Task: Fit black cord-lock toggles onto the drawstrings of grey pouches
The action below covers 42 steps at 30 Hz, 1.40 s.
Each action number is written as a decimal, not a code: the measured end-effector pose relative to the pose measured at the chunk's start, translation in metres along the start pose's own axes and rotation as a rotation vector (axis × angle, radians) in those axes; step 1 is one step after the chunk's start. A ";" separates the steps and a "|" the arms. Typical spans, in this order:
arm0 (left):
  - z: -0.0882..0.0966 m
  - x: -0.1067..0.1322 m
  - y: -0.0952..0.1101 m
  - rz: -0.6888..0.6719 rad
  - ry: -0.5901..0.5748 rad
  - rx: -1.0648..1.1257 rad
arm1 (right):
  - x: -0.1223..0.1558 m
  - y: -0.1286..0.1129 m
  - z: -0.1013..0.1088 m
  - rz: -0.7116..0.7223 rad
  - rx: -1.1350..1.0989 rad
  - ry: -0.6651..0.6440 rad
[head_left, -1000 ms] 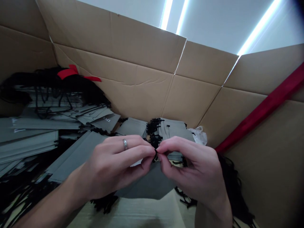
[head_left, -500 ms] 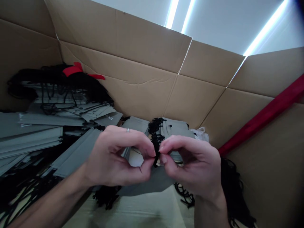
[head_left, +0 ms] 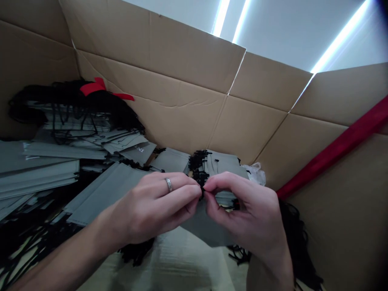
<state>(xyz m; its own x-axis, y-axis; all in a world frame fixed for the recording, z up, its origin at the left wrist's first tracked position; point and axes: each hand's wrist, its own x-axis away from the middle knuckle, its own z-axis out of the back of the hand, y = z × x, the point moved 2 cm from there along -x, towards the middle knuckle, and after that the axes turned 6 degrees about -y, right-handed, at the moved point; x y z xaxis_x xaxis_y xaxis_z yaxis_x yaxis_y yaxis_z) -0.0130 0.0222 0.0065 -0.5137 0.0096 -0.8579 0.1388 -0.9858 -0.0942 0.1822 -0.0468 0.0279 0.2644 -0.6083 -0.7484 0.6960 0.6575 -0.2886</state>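
Note:
My left hand (head_left: pixel 160 204), with a ring on one finger, is closed in a pinch at the middle of the view. Facing it, my right hand (head_left: pixel 245 206) pinches with thumb and forefinger, the two sets of fingertips almost touching. Between them is a small bit of black cord (head_left: pixel 202 193), mostly hidden by the fingers. A flat grey pouch (head_left: pixel 209 228) hangs just below the fingertips, partly covered by both hands. Behind them lie stacks of similar grey pouches (head_left: pixel 174 159) with bunched black cord ends (head_left: pixel 198 159).
Piles of grey pouches (head_left: pixel 39 173) with black cords fill the left side, a red ribbon (head_left: pixel 93 87) on top. Cardboard walls (head_left: pixel 182 97) rise behind. A dark red strip (head_left: pixel 333 149) slants down on the right, near a clear plastic bag (head_left: pixel 257 173).
My left hand has rolled over, its back now showing and the loop of its fingers closed up. The grey pouch below has shifted slightly right. My right hand keeps its pinch.

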 end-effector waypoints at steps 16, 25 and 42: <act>-0.008 -0.009 -0.014 0.184 0.113 0.542 | 0.006 0.010 -0.004 -0.028 -0.273 0.069; 0.005 0.004 0.012 0.049 0.027 -0.114 | 0.002 0.002 -0.002 0.050 -0.124 0.088; -0.007 -0.010 -0.005 0.316 0.178 0.620 | 0.003 0.007 -0.008 0.035 -0.280 0.204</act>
<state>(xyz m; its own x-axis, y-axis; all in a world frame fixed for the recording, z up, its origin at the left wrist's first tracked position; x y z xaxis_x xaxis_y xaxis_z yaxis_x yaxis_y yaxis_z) -0.0028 0.0285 0.0127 -0.3757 -0.3168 -0.8709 -0.2759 -0.8589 0.4314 0.1825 -0.0402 0.0191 0.1262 -0.5003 -0.8566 0.4714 0.7900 -0.3920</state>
